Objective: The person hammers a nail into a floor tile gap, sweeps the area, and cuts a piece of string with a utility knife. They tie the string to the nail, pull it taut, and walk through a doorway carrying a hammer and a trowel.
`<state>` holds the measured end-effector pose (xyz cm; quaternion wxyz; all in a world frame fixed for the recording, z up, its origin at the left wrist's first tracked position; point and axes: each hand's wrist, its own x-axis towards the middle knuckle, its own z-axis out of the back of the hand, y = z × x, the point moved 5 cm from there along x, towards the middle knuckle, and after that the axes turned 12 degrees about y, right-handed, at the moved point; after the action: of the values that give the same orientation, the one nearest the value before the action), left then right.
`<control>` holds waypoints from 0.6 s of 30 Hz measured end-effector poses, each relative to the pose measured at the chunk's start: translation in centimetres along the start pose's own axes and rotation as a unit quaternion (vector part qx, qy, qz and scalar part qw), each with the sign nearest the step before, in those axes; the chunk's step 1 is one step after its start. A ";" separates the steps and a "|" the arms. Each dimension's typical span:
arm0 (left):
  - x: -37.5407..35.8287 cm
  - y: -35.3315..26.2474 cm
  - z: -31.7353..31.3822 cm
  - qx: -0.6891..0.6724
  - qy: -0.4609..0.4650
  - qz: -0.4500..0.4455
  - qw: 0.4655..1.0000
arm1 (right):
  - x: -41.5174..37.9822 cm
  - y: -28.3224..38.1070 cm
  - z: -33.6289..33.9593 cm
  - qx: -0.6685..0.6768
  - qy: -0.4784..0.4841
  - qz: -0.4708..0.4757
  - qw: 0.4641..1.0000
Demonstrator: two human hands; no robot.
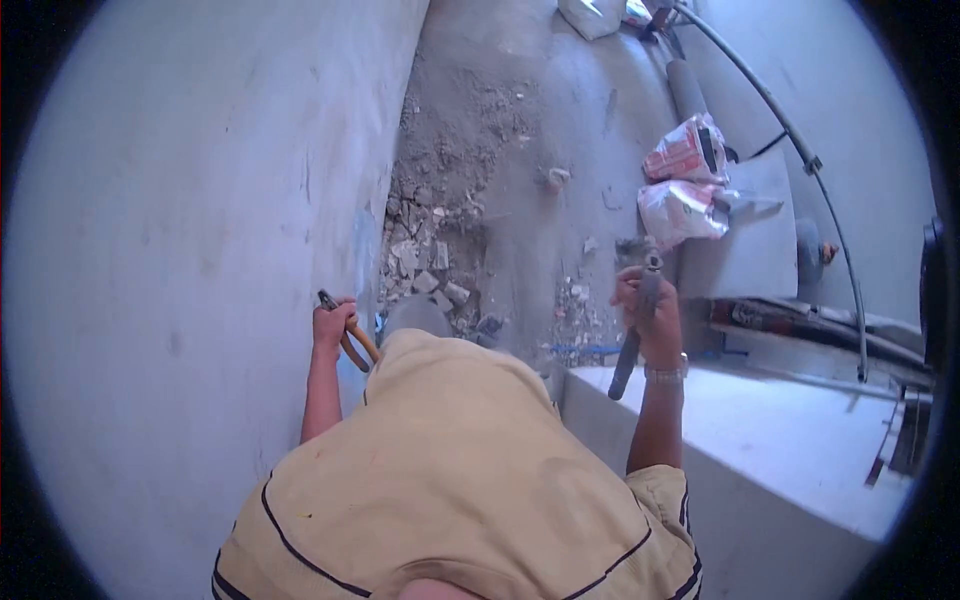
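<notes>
At the left, beside the wall, my left hand (330,326) is closed around a pair of pliers (362,345). Their orange handles hang below my fist, and the dark jaws poke out above it. My right hand (655,312) grips a hammer (625,366) by its dark handle, whose end points down toward the white ledge. The hammer's metal head is up past my fingers and hard to make out against the floor. A watch (667,372) is on my right wrist.
Broken rubble (430,262) lies along the foot of the left wall (230,200). Plastic bags (685,212) stand at the right beside a pale board (745,250). A curved metal pipe (765,92) arches above them. A white ledge (760,420) borders my right side.
</notes>
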<state>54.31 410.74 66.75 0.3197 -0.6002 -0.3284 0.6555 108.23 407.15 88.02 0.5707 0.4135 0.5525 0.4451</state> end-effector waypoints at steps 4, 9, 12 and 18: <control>4.8 -5.8 -1.8 -0.027 -0.027 -0.039 0.999 | 10.6 0.5 2.1 -0.010 0.049 -0.027 0.998; 14.8 -14.0 -5.3 -0.013 -0.010 -0.051 0.999 | 22.6 1.5 5.1 -0.018 0.023 -0.034 0.999; 23.5 -18.2 -7.6 0.029 0.011 -0.069 0.997 | 29.9 2.2 6.7 -0.011 -0.008 -0.061 0.998; 41.2 -32.2 -12.7 0.119 0.080 -0.113 0.983 | 43.5 6.5 8.3 -0.008 -0.073 -0.082 0.994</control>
<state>64.69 463.54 68.42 0.4864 -0.5669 -0.2873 0.5995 115.88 451.00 83.28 0.6472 0.3939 0.5377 0.3701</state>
